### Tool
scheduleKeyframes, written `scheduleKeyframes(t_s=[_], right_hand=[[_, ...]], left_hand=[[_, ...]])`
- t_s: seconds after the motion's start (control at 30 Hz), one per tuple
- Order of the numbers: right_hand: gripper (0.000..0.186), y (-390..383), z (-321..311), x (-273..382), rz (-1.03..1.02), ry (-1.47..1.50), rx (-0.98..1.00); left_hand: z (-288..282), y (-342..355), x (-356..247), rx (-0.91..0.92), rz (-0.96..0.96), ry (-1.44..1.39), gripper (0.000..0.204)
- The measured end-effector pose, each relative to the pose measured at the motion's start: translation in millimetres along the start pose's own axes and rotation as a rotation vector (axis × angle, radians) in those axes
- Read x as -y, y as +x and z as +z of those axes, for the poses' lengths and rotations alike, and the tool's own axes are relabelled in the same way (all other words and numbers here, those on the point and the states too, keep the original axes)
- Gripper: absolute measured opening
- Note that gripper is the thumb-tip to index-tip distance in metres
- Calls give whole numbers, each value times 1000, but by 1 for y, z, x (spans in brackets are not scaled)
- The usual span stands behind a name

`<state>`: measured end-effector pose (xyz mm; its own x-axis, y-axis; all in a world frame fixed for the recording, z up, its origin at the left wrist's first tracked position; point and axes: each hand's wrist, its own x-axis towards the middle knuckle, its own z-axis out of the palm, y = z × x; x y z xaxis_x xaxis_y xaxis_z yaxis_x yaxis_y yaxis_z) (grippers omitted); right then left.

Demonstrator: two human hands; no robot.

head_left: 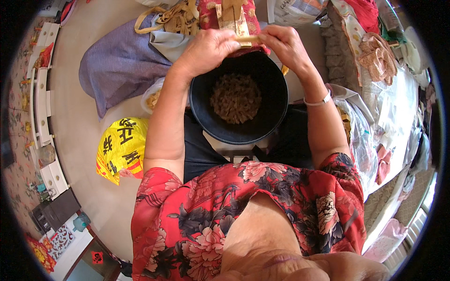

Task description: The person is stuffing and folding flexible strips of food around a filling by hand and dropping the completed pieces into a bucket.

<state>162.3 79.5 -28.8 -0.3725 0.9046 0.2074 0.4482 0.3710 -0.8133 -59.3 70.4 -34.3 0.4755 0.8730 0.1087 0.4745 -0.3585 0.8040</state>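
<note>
Over the far rim of a black bucket [200,126], my left hand [209,50] and my right hand [285,44] pinch the two ends of a short, pale yellowish strip [247,39]. Its material is too small to make out. Just beyond the strip is a narrow wooden piece [240,25] on red patterned cloth [208,19], with a brown flat band [231,10] on top. Many small brown pieces [236,98] cover the bucket's bottom. The bucket stands between my knees, and neither hand touches the pieces inside.
Left of the bucket lie a bluish-purple cloth bag [117,70], tan strips [180,18] and a yellow plastic bag [123,147]. A clear plastic bag [358,129] sits at the right, near a sofa [333,51] piled with cloths. White drawers [43,107] line the far left.
</note>
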Motion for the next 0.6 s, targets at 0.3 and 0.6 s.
scheduleKeyframes(t_s=[0.3,0.6], right_hand=[[21,48,28,-24,95,-72,-216],[23,57,35,-37,239,-274,-123]], left_hand=[[4,39,29,-383,-165,355,23],[6,40,32,-402,-190,382,24]])
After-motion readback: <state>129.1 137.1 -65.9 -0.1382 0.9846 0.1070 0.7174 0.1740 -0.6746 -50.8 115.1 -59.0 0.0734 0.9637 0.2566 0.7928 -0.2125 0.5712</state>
